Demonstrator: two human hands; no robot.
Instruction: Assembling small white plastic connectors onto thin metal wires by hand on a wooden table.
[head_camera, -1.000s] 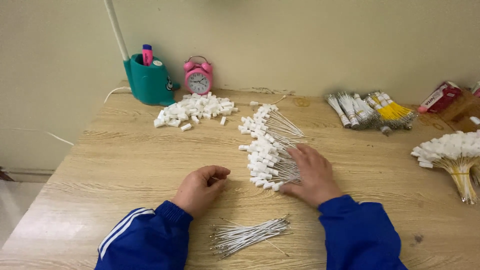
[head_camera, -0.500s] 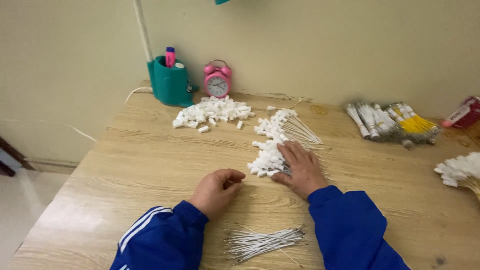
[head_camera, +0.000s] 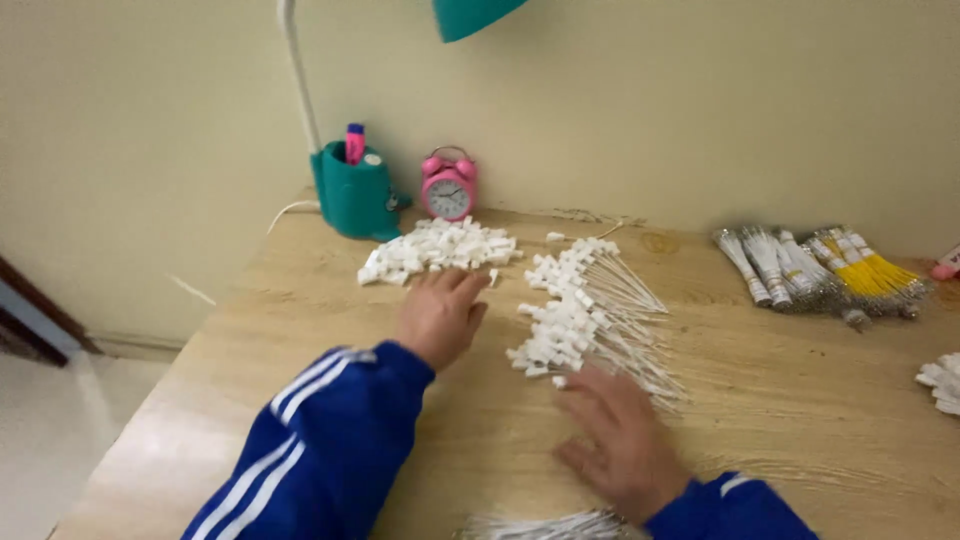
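Reaching forward since a moment ago, left hand (head_camera: 440, 315) spreads open at the white caps (head_camera: 440, 250); right hand (head_camera: 620, 440), blurred, lies open beside capped sticks (head_camera: 585, 315) on the surface (head_camera: 250, 340).

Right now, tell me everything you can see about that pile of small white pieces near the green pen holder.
The pile of small white pieces is a loose heap of tiny blocky caps, plastic by the look, lying on the wooden table in front of the teal pen holder and pink alarm clock. The left hand reaches its near edge.
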